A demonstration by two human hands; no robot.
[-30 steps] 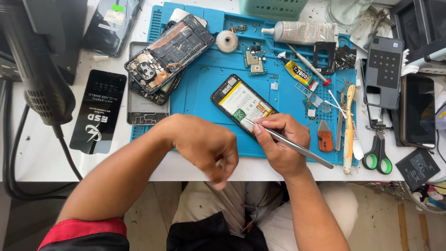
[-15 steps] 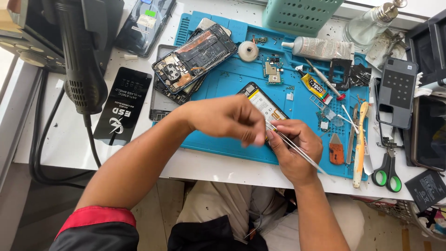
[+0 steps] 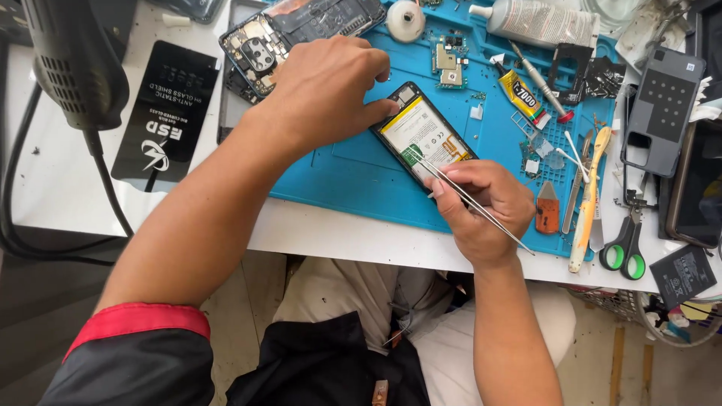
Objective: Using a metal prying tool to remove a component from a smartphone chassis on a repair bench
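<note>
An opened phone [image 3: 425, 135], yellow-white battery exposed, lies diagonally on the blue mat, metal tweezers [image 3: 470, 201] touching it.

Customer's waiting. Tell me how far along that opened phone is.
Done: the phone lies opened on the blue mat, battery exposed. In hand: left hand steadies it, right hand works tweezers at its lower edge. Left: it is still open, and loose parts lie on the mat.

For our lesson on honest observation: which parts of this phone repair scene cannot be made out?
- Head view: the opened phone's upper corner, under the left hand.
- Head view: the thin metal tweezers' tips, too fine to show whether they grip anything.
- Head view: the second dismantled phone, cut off by the top edge.
</note>
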